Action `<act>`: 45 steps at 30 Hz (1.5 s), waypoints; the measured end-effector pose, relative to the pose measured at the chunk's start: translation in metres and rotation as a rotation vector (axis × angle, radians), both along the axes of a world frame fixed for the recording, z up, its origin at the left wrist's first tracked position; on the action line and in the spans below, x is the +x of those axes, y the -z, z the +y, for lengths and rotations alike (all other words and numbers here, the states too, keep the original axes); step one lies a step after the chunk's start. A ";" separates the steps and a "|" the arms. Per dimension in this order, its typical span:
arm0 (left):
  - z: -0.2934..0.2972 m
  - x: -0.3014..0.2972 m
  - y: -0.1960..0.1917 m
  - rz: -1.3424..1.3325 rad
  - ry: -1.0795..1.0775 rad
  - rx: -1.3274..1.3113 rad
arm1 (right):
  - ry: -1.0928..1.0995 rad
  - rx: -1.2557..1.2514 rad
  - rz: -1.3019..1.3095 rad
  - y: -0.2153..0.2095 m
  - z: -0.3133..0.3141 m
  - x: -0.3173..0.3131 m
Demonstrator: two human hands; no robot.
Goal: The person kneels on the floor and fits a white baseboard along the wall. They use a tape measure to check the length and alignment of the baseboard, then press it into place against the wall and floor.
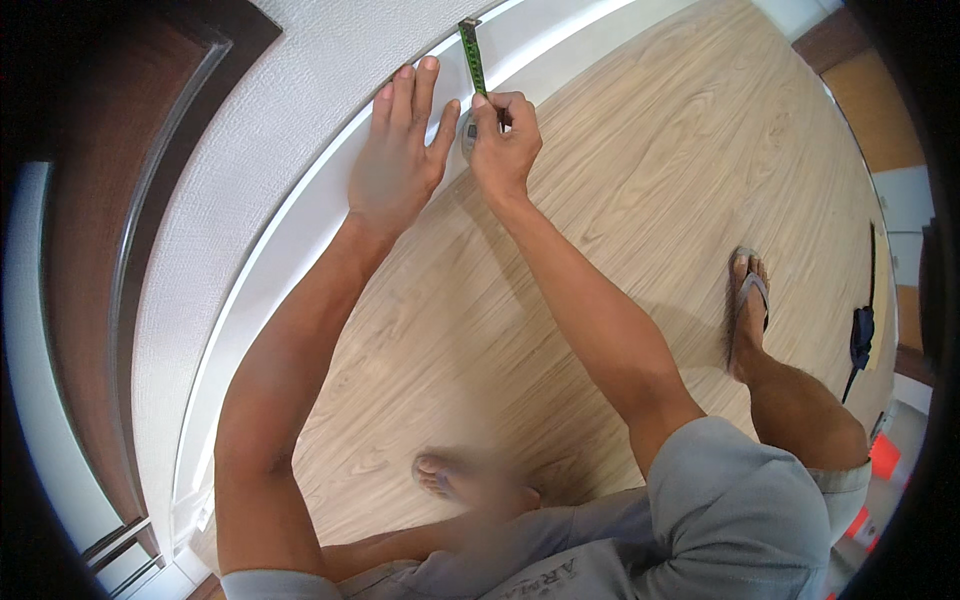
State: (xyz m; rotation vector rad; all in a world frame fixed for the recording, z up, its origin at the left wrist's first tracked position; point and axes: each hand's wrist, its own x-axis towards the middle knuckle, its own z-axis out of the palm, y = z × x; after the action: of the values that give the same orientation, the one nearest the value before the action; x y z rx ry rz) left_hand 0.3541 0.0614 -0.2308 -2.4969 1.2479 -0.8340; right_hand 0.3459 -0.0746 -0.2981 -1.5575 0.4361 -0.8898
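A tape measure is in my right hand point(508, 145), with the fingers and thumb closed round its case point(470, 132). Its green blade point(473, 60) is drawn out a short way across a white skirting board point(325, 190), and the hooked end lies at the board's edge against the wall. My left hand point(395, 165) rests on the same board just left of the tape, palm down and fingers stretched out. Nothing shows in it. My right fingers hide part of the case.
Light wood-grain flooring point(620, 200) spreads to the right of the board. A textured white wall point(240, 150) and a dark brown door frame point(150, 200) stand at left. My sandalled foot point(748, 300) is at right, near a dark object with a strap point(862, 338).
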 end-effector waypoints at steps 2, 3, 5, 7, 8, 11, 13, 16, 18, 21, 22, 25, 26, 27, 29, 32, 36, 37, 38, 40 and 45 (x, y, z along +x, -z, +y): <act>0.000 0.000 0.002 0.023 0.010 -0.018 | -0.013 0.005 -0.028 0.000 -0.001 0.000; 0.000 0.000 0.003 0.012 -0.005 -0.015 | -0.016 0.014 -0.027 0.000 -0.001 0.000; -0.001 0.000 0.004 0.007 -0.039 0.024 | -0.027 0.038 -0.043 0.002 -0.001 0.000; -0.003 0.000 0.004 -0.015 -0.068 0.044 | -0.017 0.033 -0.056 0.002 0.000 0.001; -0.004 0.001 0.004 -0.025 -0.083 0.067 | -0.005 0.016 -0.058 0.003 0.000 0.002; -0.007 -0.001 0.000 -0.018 -0.130 0.109 | 0.017 0.009 -0.050 0.001 0.002 0.001; -0.009 0.000 -0.004 -0.098 -0.104 0.103 | 0.015 0.034 -0.006 -0.001 0.003 0.001; -0.007 -0.003 -0.006 -0.023 -0.114 0.095 | 0.045 0.012 -0.010 -0.001 0.004 0.001; -0.006 -0.004 -0.004 0.023 -0.161 0.118 | 0.047 0.034 -0.028 0.000 0.004 0.002; -0.002 0.001 0.000 -0.077 -0.148 0.145 | 0.064 0.014 -0.008 0.003 0.004 0.004; -0.002 0.003 0.002 -0.146 -0.109 0.138 | 0.070 -0.009 0.004 0.003 0.003 0.004; 0.004 0.013 0.005 -0.247 0.037 0.114 | 0.055 -0.050 0.018 0.005 -0.002 0.002; 0.004 0.012 0.005 -0.213 -0.015 0.135 | 0.053 -0.073 0.000 0.005 -0.006 -0.002; 0.005 0.013 0.005 -0.235 -0.017 0.139 | 0.047 -0.097 -0.024 0.006 -0.009 -0.004; 0.009 0.012 0.005 -0.236 -0.026 0.151 | 0.026 -0.113 -0.031 0.009 -0.015 -0.011; 0.010 0.010 0.008 -0.197 -0.029 0.144 | 0.013 -0.109 0.019 0.016 -0.024 -0.023; 0.010 0.009 0.010 -0.172 -0.039 0.131 | -0.085 -0.037 0.092 0.018 -0.032 -0.030; 0.010 0.009 0.011 -0.162 -0.056 0.141 | -0.098 -0.024 0.095 0.017 -0.033 -0.030; 0.010 0.009 0.010 -0.157 -0.044 0.132 | -0.111 -0.013 0.102 0.016 -0.033 -0.030; 0.010 0.009 0.010 -0.146 -0.041 0.123 | -0.123 -0.007 0.101 0.011 -0.031 -0.027; 0.009 0.007 0.010 -0.111 -0.056 0.113 | -0.113 -0.009 0.090 0.001 -0.020 -0.016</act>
State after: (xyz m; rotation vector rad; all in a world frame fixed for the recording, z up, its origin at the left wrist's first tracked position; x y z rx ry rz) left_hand 0.3611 0.0701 -0.2404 -2.3518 1.1506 -0.8519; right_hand 0.3303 -0.0951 -0.2990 -1.6181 0.4048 -0.7382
